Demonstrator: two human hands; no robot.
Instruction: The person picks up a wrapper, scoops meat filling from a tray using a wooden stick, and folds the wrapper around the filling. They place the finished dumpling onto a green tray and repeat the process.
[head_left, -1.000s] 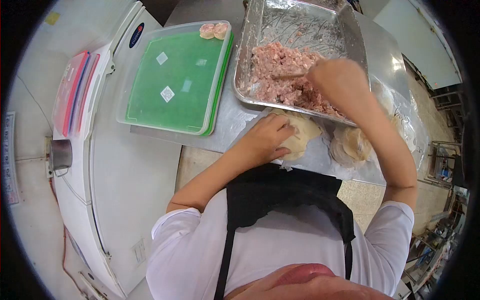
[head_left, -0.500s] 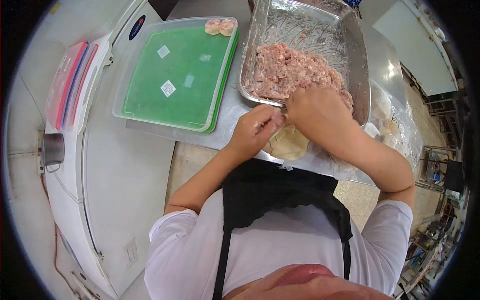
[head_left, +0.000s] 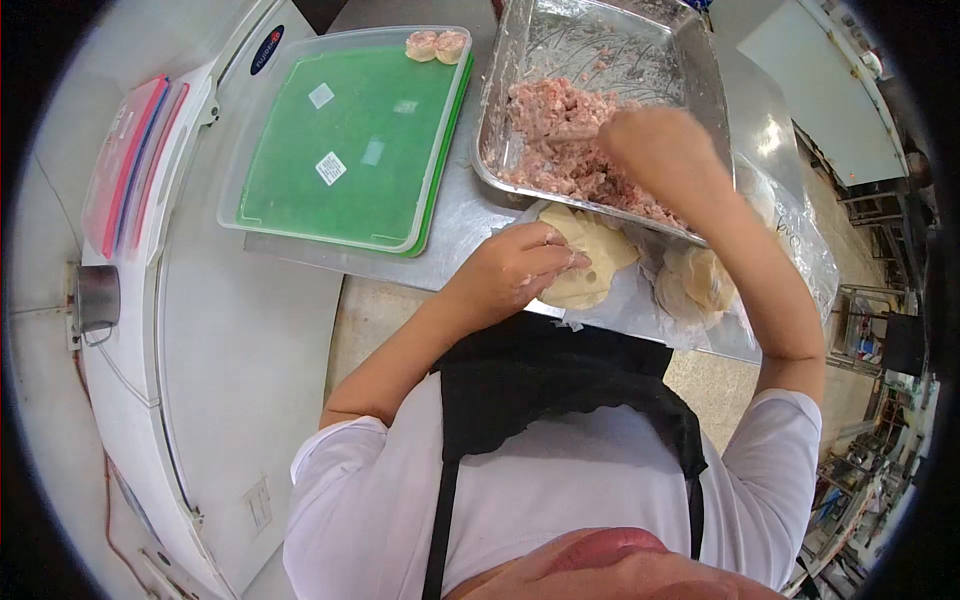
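My left hand [head_left: 522, 268] is over a stack of round, pale yellow dough wrappers [head_left: 605, 252] at the near edge of the metal table. Its fingers are curled together, smeared with white, and closed on a dough wrapper; the palm is hidden. My right hand [head_left: 655, 145], blurred, reaches into a deep metal tray [head_left: 722, 90] and grips a slim, pale, flat stick [head_left: 570, 136] whose tip is in the pink minced meat [head_left: 560, 105]. The meat lies along the tray's near and left parts.
Left of the tray stands a clear lidded container [head_left: 232, 165] with a green base; two filled dumplings [head_left: 437, 46] sit in its far right corner. More wrappers [head_left: 695, 280] and a plastic bag [head_left: 808, 245] lie at right. A white freezer [head_left: 240, 350] borders the left.
My right hand has moved away from my left hand, up and right into the meat tray. My left hand has shifted slightly down, and more of the wrapper stack shows.
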